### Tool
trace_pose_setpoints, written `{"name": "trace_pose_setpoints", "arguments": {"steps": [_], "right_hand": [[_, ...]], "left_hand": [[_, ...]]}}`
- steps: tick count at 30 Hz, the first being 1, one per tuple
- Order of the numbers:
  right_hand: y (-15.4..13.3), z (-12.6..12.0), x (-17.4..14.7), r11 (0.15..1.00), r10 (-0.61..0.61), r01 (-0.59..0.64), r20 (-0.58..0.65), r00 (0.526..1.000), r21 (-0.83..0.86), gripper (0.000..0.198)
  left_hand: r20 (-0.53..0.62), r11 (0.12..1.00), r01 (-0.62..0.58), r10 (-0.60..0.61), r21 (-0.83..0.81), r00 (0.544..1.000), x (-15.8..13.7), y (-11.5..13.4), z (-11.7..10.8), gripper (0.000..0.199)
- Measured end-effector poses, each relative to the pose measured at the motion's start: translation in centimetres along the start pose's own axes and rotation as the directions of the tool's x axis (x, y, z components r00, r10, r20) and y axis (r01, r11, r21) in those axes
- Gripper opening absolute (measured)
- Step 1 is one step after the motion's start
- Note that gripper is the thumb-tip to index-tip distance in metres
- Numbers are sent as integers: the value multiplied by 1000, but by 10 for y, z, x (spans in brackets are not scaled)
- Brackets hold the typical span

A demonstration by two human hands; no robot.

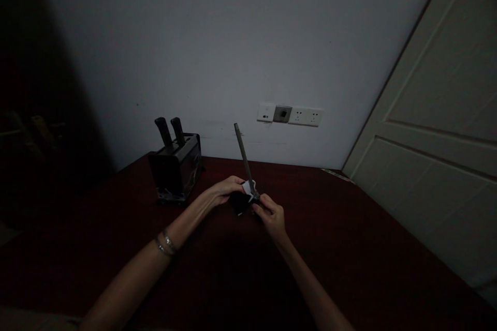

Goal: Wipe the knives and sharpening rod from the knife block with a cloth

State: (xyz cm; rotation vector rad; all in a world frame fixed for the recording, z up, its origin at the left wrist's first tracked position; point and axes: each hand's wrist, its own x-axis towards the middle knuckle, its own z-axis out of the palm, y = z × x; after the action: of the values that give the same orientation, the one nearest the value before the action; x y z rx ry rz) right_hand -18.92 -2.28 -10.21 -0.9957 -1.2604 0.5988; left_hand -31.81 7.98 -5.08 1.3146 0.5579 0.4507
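A slim grey rod (244,155) points up and slightly left from between my hands, above the dark red-brown table. Around its lower end are a small white piece (248,187), perhaps paper or cloth, and a dark black item (239,202); dimness hides what kind they are. My left hand (227,187) is closed on the black item and the white piece from the left. The fingers of my right hand (272,213) are pinched together at the rod's base, from the right. What exactly lies under those fingertips is hard to see.
A dark knife block (178,168) with two black-handled knives (171,132) stands at the left on the table (310,207). Behind is a pale wall with a socket strip (305,116). A panelled white door (430,165) borders the right side. Light is very low.
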Motion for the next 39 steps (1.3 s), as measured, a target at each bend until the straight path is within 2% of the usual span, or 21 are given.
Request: {"name": "trace_pose_setpoints", "arguments": {"steps": [2, 6, 10, 18, 21, 24, 31, 39], "right_hand": [[-2, -1, -1, 1000, 1, -1, 23, 1000, 1, 18], [-1, -3, -2, 999, 2, -5, 61, 998, 36, 21], [0, -5, -1, 998, 44, -49, 132, 990, 34, 25], [-1, -6, 3, 997, 72, -75, 222, 972, 7, 28], [0, -6, 3, 996, 78, -83, 214, 974, 15, 32], [4, -7, 1, 991, 105, -121, 212, 972, 65, 36], [18, -4, -6, 917, 181, -263, 274, 944, 301, 37], [12, 2, -11, 823, 236, -371, 334, 912, 431, 40]], "left_hand": [[20, 1000, 10, -11, 18, 1000, 0, 2, 0, 11], [-13, 999, 24, -23, 45, 1000, 0, 5, 1, 9], [11, 998, 25, -26, 66, 1000, -4, 6, 1, 8], [205, 991, -56, 30, 122, 978, -15, 13, -1, 25], [147, 988, -101, 83, 119, 986, -12, 10, 0, 23], [89, 983, -148, 139, 105, 986, -9, 5, 3, 19], [10, 992, -123, 122, 28, 992, -12, -2, 10, 16], [128, 997, -58, 63, -45, 990, -9, -9, 7, 20]]}}
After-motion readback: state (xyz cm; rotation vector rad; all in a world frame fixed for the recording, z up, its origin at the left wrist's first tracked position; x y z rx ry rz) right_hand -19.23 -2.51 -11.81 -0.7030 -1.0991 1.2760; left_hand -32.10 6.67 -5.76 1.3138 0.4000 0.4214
